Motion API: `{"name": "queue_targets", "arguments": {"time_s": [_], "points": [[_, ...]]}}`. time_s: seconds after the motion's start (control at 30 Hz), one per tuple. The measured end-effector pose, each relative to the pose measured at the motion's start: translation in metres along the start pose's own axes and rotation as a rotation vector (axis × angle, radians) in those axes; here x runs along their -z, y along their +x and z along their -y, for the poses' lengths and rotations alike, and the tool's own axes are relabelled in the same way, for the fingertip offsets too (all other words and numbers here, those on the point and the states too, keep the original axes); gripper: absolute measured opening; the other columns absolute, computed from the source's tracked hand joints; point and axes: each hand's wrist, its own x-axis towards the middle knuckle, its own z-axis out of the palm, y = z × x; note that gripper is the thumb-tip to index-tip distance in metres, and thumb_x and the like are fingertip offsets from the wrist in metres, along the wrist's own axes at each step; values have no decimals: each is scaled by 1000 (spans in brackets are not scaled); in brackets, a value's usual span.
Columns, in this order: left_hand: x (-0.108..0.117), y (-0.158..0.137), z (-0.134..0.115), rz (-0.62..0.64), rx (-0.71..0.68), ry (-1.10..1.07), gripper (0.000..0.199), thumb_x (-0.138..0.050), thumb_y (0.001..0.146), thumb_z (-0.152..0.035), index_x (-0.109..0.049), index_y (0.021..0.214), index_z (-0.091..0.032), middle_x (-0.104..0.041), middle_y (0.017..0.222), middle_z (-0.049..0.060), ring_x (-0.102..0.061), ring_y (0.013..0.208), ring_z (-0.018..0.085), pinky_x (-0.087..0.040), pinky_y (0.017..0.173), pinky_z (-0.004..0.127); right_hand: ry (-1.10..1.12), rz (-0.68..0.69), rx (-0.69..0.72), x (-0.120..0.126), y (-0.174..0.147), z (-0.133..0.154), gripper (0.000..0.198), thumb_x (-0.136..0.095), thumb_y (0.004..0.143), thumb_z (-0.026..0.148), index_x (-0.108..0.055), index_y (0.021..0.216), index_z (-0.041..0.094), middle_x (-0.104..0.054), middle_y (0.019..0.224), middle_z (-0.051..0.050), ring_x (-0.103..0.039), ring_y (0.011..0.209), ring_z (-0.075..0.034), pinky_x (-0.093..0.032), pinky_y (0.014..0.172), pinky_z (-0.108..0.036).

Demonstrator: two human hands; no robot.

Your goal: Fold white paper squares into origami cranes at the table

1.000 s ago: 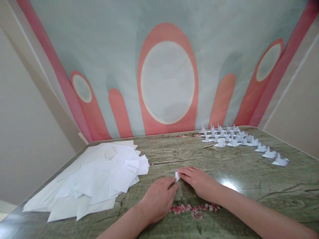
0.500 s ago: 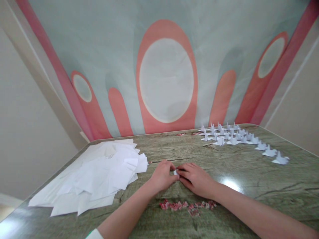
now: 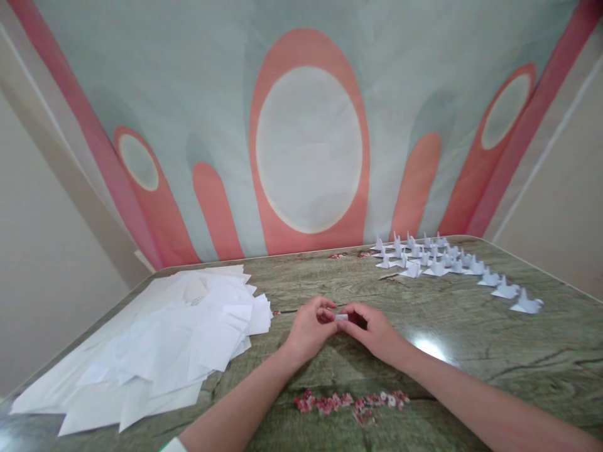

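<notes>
The small folded paper (image 3: 341,317) sits pinched between the fingertips of both hands, above the middle of the table (image 3: 471,364). The left hand (image 3: 308,326) and right hand (image 3: 372,328) each hold a closed grip on it. A pile of white sheets (image 3: 155,345) lies toward the left edge; folded paper cranes (image 3: 443,263) line the far right corner.

Loose sheets (image 3: 155,345) lie left on the table (image 3: 494,358), folded figures (image 3: 447,267) far right.
</notes>
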Motion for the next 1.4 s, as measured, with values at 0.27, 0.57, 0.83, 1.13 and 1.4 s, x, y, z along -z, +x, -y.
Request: {"name": "queue_targets", "arguments": {"time_s": [0.27,0.57,0.83,1.13,1.4], "points": [[-9,-3,4,-18,18,-143,21,-67,68,-27,-56,81,-14,-62,68,0,-57,62,12,-43,58,21,30,-39,-60,2,3,-2,17,-51,82,31,-59,75,18,-58,66,1,-52,63,-14,-40,60,-25],[-8,-6,4,44,56,-161,24,-55,78,-37,-53,68,-16,-59,55,-1,-54,49,11,-43,50,21,168,-81,-113,4,6,-4,22,-51,82,37,-58,78,17,-56,67,1,-50,62,-13,-39,58,-24],[-7,-7,5,-16,50,-211,23,-55,78,-36,-52,68,-15,-60,57,0,-54,52,11,-44,54,22,95,-18,-83,5,7,-8,29,-49,83,40,-52,66,17,-45,58,4,-41,55,-11,-34,53,-23],[-8,-8,7,1,-13,-156,24,-56,78,-37,-53,68,-15,-58,61,-1,-54,57,11,-42,56,21,-14,-47,-21,5,6,-4,28,-49,83,37,-49,63,18,-46,57,4,-41,55,-11,-35,53,-23],[-7,-9,10,-5,-26,-120,23,-50,82,-36,-51,69,-16,-60,61,0,-54,56,12,-42,56,22,261,-54,-63,4,7,-4,26,-45,86,41,-56,94,19,-58,82,-2,-52,73,-15,-43,66,-26]]}}
